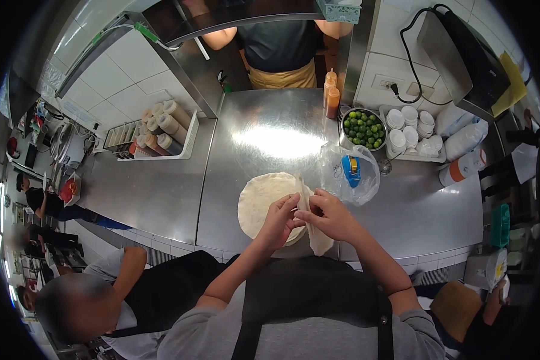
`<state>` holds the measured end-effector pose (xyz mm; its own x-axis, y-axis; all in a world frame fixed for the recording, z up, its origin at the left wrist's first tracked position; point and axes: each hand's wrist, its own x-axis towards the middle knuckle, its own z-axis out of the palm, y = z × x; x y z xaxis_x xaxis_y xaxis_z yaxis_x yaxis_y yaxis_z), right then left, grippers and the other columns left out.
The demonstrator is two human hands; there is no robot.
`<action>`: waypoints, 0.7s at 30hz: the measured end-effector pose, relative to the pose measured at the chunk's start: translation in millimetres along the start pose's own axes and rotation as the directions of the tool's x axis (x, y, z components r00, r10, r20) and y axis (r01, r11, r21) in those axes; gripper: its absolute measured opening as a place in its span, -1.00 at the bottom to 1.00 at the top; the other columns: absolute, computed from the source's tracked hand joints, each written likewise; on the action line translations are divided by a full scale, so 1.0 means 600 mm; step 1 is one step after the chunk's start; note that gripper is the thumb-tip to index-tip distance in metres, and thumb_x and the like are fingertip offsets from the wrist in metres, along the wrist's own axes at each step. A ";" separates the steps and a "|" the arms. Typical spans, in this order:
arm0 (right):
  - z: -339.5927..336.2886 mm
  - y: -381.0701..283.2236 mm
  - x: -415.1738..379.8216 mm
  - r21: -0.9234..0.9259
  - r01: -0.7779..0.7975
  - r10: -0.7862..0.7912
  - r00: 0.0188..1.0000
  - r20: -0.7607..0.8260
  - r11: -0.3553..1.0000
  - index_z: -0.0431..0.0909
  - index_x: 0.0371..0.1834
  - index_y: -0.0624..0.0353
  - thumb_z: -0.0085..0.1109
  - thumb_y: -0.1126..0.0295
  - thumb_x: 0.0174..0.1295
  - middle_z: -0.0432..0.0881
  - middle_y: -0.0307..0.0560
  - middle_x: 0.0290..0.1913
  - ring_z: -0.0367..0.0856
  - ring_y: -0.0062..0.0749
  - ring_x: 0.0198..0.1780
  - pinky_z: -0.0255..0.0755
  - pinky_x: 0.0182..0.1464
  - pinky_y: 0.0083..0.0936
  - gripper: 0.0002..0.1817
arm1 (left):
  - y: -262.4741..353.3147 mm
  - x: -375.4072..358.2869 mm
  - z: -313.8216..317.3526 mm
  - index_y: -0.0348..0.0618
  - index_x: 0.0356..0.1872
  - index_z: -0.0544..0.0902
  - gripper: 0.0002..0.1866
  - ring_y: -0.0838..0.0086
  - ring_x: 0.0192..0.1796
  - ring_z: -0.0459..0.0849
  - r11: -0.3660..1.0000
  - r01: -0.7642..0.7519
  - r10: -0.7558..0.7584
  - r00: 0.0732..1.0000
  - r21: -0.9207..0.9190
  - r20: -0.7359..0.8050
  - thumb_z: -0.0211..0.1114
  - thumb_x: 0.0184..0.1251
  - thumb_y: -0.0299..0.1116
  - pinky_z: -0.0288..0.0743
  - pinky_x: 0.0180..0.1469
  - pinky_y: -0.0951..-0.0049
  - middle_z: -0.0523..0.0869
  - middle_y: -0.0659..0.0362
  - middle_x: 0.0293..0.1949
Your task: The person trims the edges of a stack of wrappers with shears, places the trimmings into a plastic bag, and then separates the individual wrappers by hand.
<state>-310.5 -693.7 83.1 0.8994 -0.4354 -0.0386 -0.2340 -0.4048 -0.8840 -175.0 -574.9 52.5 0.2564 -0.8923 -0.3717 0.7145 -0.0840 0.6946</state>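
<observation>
Smooth, glossy metal across the counter (162, 192). Matt, slightly mottled on the flatbreads (259, 201). Clear, crinkled, shiny plastic for the bag (366, 193). Matt cloth for the apron (312, 288).

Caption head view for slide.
Left hand and right hand hold a dough sheet; round dough lies on steel counter.

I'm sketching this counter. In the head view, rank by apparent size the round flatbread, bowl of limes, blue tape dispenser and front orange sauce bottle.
Round flatbread
Bowl of limes
Blue tape dispenser, front orange sauce bottle: too alike to rank
</observation>
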 end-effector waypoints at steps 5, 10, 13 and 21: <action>-0.012 0.010 -0.001 0.049 0.018 -0.017 0.999 -0.034 0.999 0.49 -0.52 0.26 0.32 -0.07 0.24 0.42 -0.06 -0.39 0.41 -0.29 -0.37 0.34 -0.30 -0.37 -0.45 | -0.004 0.009 0.001 -0.34 -0.04 0.58 -0.70 0.43 -0.16 0.74 0.999 -0.045 0.045 0.999 -0.007 -0.029 0.08 0.56 -0.26 0.71 -0.09 0.35 0.71 0.09 -0.16; -0.018 0.000 -0.003 0.057 0.032 -0.029 0.998 -0.055 0.998 0.50 -0.49 0.26 0.32 -0.06 0.24 0.40 -0.08 -0.40 0.41 -0.30 -0.36 0.34 -0.30 -0.37 -0.47 | 0.000 0.013 0.001 -0.25 -0.13 0.59 -0.77 0.55 -0.19 0.71 0.985 -0.094 0.093 0.996 0.147 0.011 0.12 0.55 -0.27 0.69 -0.11 0.40 0.69 0.18 -0.22; -0.015 -0.005 -0.003 0.049 0.033 -0.031 0.998 -0.052 0.998 0.51 -0.48 0.26 0.33 -0.06 0.24 0.39 -0.09 -0.42 0.40 -0.30 -0.37 0.34 -0.29 -0.38 -0.47 | 0.007 0.007 0.020 -0.20 -0.16 0.58 -0.79 0.59 -0.18 0.69 0.971 -0.096 0.104 0.994 0.217 -0.023 0.13 0.55 -0.25 0.66 -0.10 0.45 0.67 0.22 -0.23; 0.053 0.040 0.003 0.198 -0.014 0.069 0.961 -0.269 0.980 0.44 -0.49 0.29 0.25 0.20 0.26 0.42 0.02 -0.39 0.46 -0.20 -0.35 0.36 -0.28 -0.32 -0.63 | -0.020 0.018 0.009 -0.09 -0.18 0.52 -0.82 0.70 -0.28 0.59 0.948 -0.153 0.181 0.980 0.279 -0.078 0.09 0.59 -0.23 0.51 -0.22 0.59 0.62 0.32 -0.28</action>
<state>-302.9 -678.7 46.8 0.7488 -0.6623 0.0276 -0.1692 -0.2312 -0.9581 -184.5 -586.1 43.3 0.4317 -0.8554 -0.2863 0.4563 -0.0667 0.8873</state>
